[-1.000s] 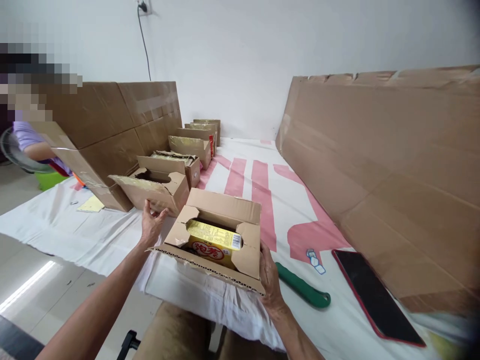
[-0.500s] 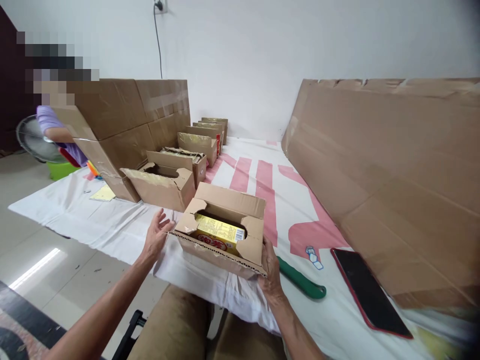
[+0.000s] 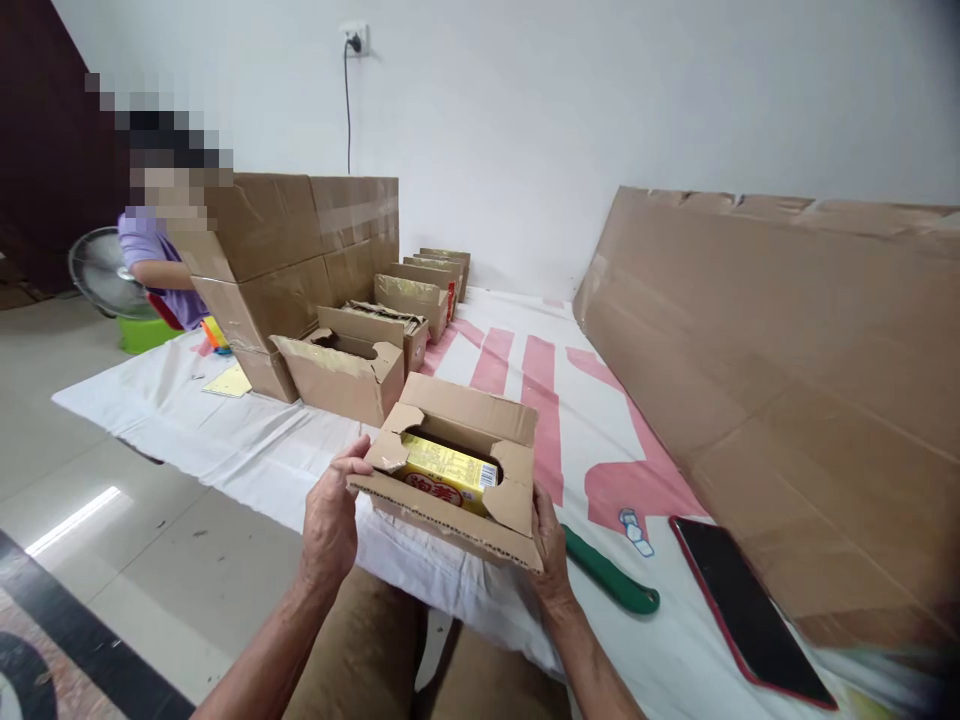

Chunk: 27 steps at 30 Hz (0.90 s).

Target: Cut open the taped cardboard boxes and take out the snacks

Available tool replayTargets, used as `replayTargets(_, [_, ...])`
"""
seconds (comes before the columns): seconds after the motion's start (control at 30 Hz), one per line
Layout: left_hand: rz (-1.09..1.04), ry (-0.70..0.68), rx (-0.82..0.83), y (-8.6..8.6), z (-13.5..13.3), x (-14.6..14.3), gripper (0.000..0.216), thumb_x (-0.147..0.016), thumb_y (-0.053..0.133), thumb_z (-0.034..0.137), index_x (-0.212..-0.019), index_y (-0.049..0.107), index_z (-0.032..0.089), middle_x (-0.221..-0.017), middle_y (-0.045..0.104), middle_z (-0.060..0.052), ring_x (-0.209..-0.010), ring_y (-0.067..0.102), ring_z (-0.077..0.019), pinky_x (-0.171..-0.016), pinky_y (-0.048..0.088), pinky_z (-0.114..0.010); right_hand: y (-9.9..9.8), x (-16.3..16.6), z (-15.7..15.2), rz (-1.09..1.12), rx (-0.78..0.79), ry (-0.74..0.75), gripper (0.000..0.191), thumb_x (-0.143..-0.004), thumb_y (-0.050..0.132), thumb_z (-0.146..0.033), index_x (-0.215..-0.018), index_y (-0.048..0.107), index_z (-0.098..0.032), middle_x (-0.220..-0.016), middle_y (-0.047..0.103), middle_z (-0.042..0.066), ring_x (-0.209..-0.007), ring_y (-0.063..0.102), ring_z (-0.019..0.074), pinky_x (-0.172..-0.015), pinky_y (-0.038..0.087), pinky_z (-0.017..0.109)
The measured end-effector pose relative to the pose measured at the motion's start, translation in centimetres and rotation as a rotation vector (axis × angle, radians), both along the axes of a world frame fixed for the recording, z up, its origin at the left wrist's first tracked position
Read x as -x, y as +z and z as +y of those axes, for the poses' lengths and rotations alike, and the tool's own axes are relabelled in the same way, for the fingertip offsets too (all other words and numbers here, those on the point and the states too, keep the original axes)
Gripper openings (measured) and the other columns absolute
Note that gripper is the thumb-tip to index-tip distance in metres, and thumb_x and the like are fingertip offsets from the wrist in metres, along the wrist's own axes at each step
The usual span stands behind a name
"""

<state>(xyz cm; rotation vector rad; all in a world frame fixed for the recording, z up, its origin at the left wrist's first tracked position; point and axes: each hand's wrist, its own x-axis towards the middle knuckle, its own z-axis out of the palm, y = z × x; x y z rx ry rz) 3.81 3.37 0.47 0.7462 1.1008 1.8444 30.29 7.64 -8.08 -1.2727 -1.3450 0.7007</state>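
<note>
An opened cardboard box (image 3: 457,530) sits in front of me at the table's near edge, its flaps raised. Through its cut-out top a yellow printed carton (image 3: 450,470) with red lettering and a barcode shows inside. My left hand (image 3: 334,515) grips the box's near left corner, fingers bent over the edge. On the opposite side, my right hand (image 3: 551,550) is wrapped round the right wall, its fingers partly hidden. Just right of that hand lies a green tool with a curved handle (image 3: 611,570); its far end is hidden.
Several opened cardboard boxes (image 3: 341,380) stand in a row toward the wall. Tall cardboard panels rise at left (image 3: 277,230) and right (image 3: 787,400). A red-edged phone (image 3: 754,610) lies at right on the white and pink cloth (image 3: 540,400). A person (image 3: 161,250) sits beyond the left panel.
My left hand, apart from the box with fingers spread before, has moved right and closed on its left corner. My right hand stays on the box. The view has shifted slightly.
</note>
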Motion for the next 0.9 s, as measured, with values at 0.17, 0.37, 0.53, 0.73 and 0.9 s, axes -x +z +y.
replayTargets(0.17, [0.073, -0.020, 0.052, -0.7, -0.6, 0.3, 0.027, -0.070, 0.078, 0.044, -0.073, 0.069, 0.019, -0.136, 0.068, -0.011, -0.130, 0.056, -0.0355, -0.103, 0.043, -0.041, 0.0, 0.2, 0.2, -0.017, 0.025, -0.007, 0.053, -0.093, 0.051, -0.057, -0.127, 0.064, -0.019, -0.128, 0.073, 0.013, -0.115, 0.069, 0.0322, -0.096, 0.054, 0.045])
replayTargets(0.37, [0.205, -0.023, 0.075, -2.0, -0.8, 0.4, 0.018, -0.077, 0.069, 0.036, -0.085, 0.071, 0.020, -0.141, 0.065, -0.011, -0.132, 0.056, -0.0334, -0.107, 0.042, -0.043, 1.9, -0.5, -0.4, -0.106, -0.023, -0.128, 0.051, -0.093, 0.049, -0.058, -0.117, 0.068, -0.018, -0.121, 0.075, 0.015, -0.112, 0.069, 0.0332, -0.094, 0.054, 0.049])
replayTargets(0.53, [0.366, -0.007, 0.038, -2.1, -0.6, 0.3, 0.017, -0.077, 0.061, 0.026, -0.087, 0.074, 0.021, -0.141, 0.064, -0.010, -0.137, 0.054, -0.0328, -0.114, 0.039, -0.049, 10.7, -0.6, -1.2, -0.350, -0.233, -0.189, 0.038, -0.096, 0.053, -0.048, -0.120, 0.067, -0.021, -0.122, 0.074, 0.011, -0.105, 0.069, 0.0268, -0.096, 0.052, 0.044])
replayTargets(0.73, [0.594, 0.015, -0.106, -2.5, -0.1, 0.0, 0.044, -0.077, 0.049, 0.011, -0.107, 0.079, 0.022, -0.149, 0.059, -0.009, -0.145, 0.049, -0.0275, -0.119, 0.039, -0.045, 17.9, 4.6, 1.9, -1.106, -0.042, 0.476, 0.045, -0.086, 0.063, -0.031, -0.129, 0.065, -0.018, -0.135, 0.068, 0.014, -0.124, 0.061, 0.0327, -0.104, 0.045, 0.046])
replayTargets(0.9, [0.699, 0.031, -0.127, -2.7, 0.1, 0.2, 0.060, -0.077, 0.048, 0.008, -0.131, 0.069, 0.020, -0.151, 0.058, -0.010, -0.142, 0.053, -0.0250, -0.120, 0.042, -0.041, 16.8, 7.3, 3.8, -1.459, 0.119, 0.558, 0.031, -0.087, 0.059, -0.028, -0.113, 0.069, -0.015, -0.108, 0.076, 0.016, -0.102, 0.068, 0.0339, -0.089, 0.044, 0.043])
